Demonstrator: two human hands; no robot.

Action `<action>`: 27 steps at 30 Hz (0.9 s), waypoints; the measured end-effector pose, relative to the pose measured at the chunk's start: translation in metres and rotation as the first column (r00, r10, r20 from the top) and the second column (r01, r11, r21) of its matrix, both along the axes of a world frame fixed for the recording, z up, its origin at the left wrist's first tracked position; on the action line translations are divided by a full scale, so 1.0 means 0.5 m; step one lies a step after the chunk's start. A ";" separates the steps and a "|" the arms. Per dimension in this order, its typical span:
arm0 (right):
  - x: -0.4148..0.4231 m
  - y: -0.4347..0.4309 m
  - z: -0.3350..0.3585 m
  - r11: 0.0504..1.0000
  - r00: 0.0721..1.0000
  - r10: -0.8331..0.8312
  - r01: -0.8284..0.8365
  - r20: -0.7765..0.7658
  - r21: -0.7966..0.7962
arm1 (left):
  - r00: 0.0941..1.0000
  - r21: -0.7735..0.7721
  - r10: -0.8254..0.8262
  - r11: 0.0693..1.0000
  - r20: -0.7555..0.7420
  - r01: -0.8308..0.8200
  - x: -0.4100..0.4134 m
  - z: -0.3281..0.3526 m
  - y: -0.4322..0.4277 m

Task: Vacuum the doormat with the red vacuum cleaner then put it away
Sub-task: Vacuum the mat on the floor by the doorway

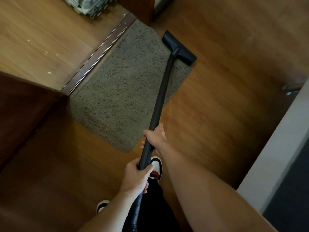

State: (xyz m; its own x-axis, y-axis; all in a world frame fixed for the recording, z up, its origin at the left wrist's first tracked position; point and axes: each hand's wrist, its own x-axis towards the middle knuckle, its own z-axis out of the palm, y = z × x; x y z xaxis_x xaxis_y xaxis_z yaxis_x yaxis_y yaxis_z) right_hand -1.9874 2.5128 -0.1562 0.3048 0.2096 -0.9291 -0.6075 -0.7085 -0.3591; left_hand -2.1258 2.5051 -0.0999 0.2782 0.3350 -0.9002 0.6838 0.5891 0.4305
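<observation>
A grey-brown shaggy doormat (120, 91) lies on the wooden floor along a dark door threshold. The vacuum's black wand (163, 91) runs from my hands up across the mat to its black floor head (179, 47), which sits at the mat's far right edge, partly over bare floor. My right hand (154, 139) grips the wand higher up. My left hand (136, 178) grips it lower, near where the ribbed hose begins. The red body of the vacuum is out of view.
A dark wooden threshold (98, 54) borders the mat on the left, with a dark door (25, 111) at lower left. A stack of papers (88, 5) sits at the top. A white wall (275, 156) stands at right. My shoes (156, 164) are just behind the mat.
</observation>
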 end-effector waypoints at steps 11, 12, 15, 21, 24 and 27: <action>-0.229 -0.031 0.019 0.999 0.999 -0.048 0.048 -0.022 -0.025 | 0.997 -0.043 -0.075 0.996 -0.029 0.074 -0.231 0.025 -0.015; -0.259 -0.038 0.023 0.998 0.999 -0.049 0.048 -0.023 -0.026 | 0.996 -0.042 -0.079 0.996 -0.038 0.078 -0.261 0.028 -0.021; -0.347 -0.057 0.038 0.998 0.998 -0.047 0.046 -0.041 -0.034 | 0.995 -0.046 -0.080 0.996 -0.055 0.078 -0.343 0.045 -0.038; -0.494 -0.091 0.057 0.994 0.993 -0.094 0.091 -0.064 -0.052 | 0.991 -0.047 -0.106 0.994 -0.086 0.102 -0.479 0.078 -0.061; -0.557 -0.112 0.068 0.992 0.991 -0.110 0.105 -0.077 -0.067 | 0.990 -0.091 -0.111 0.991 -0.089 0.103 -0.547 0.089 -0.072; -0.607 -0.130 0.075 0.992 0.990 -0.108 0.101 -0.093 -0.078 | 0.988 -0.105 -0.128 0.987 -0.087 0.119 -0.594 0.101 -0.082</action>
